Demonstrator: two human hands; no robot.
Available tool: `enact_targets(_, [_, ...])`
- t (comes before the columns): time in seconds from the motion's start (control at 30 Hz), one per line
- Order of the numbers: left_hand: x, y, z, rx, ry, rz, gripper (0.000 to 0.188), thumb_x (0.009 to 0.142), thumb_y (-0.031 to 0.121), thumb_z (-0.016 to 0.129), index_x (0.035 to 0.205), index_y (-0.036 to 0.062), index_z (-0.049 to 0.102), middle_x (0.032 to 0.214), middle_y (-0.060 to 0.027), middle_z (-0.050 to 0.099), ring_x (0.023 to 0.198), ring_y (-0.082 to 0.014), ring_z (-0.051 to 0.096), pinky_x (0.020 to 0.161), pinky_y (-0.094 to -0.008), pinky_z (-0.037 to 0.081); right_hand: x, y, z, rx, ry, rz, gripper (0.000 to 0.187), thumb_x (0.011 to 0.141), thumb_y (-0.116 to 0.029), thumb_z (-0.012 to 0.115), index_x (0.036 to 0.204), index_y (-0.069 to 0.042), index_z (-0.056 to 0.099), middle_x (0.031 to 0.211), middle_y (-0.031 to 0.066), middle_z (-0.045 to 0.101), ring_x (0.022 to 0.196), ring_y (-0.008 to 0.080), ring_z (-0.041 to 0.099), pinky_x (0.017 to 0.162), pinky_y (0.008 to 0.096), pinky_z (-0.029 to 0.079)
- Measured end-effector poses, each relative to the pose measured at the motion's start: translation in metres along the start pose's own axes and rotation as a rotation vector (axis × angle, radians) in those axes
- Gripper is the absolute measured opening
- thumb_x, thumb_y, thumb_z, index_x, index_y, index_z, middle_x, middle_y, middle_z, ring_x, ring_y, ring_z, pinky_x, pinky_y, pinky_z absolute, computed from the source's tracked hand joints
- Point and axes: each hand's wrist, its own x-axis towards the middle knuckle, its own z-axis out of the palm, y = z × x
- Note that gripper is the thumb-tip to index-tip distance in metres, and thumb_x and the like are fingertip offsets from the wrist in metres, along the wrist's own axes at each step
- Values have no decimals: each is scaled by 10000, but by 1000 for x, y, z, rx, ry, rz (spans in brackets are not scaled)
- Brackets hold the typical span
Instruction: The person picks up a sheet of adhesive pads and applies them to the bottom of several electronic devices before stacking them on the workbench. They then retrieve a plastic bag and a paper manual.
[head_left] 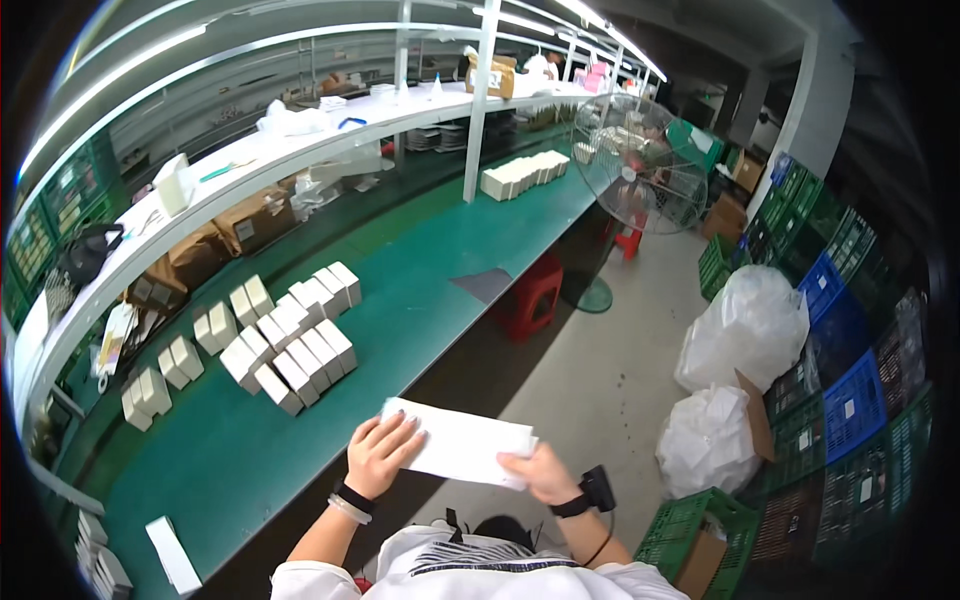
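Between my two hands is a flat, white, oblong piece [465,443], like folded paper or a flattened carton; its exact kind is unclear. It is held in front of my body, off the near edge of the green table [400,320]. My left hand [378,456] grips the left end, its fingers lying over the top face and its thumb hidden. My right hand [543,473] pinches the right end, thumb on top and fingers mostly underneath. Left of my hands, several small white boxes [305,365] stand in rows on the table.
A white strip [174,556] lies at the table's near left corner. More white boxes [525,175] stand farther along. A shelf [300,135] runs above the table. A fan [640,165], a red stool [537,298], white bags [745,325] and a green crate [700,540] occupy the floor.
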Motion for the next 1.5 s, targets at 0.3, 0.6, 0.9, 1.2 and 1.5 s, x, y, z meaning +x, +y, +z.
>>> enact_targets(0.3, [100, -128, 87, 275, 141, -20, 243, 804, 116, 667, 1014, 234, 691, 1108, -58, 670, 1086, -244, 613, 914, -400, 428, 226, -140, -76, -96, -414, 77, 292, 888, -37, 621, 1164, 57, 622, 1092, 129, 660, 902, 167, 649, 818, 289, 513])
enact_targets(0.6, [214, -220, 152, 461, 870, -992, 266, 858, -60, 530, 1064, 21, 677, 1101, -176, 660, 1000, -273, 639, 869, -382, 474, 546, -420, -59, 208, -673, -219, 275, 939, -115, 526, 1174, 19, 571, 988, 80, 660, 821, 156, 640, 644, 207, 529])
enact_targets(0.9, [229, -186, 223, 424, 612, -1379, 253, 855, -86, 496, 1046, -50, 657, 968, -169, 684, 787, -250, 675, 707, -302, 539, 859, -633, 0, 727, -306, -482, 290, 955, 5, 415, 1232, 74, 470, 1240, 203, 557, 1130, 327, 581, 852, 316, 588])
enact_targets(1.2, [253, -161, 256, 394, 409, -1621, 242, 841, -66, 520, 1026, -21, 669, 887, -168, 680, 711, -235, 671, 670, -311, 527, 1043, -625, 17, 785, -224, -406, 265, 936, -13, 478, 1188, 62, 444, 1201, 237, 501, 1077, 388, 563, 895, 484, 540])
enact_targets(1.5, [319, -199, 193, 183, 566, -1522, 211, 898, -33, 505, 1038, -43, 662, 892, -99, 701, 752, -131, 656, 674, -262, 518, 743, -595, -32, -144, -777, -884, 596, 919, 14, 472, 1463, 12, 230, 1424, 264, 377, 1313, 325, 419, 1034, 363, 398])
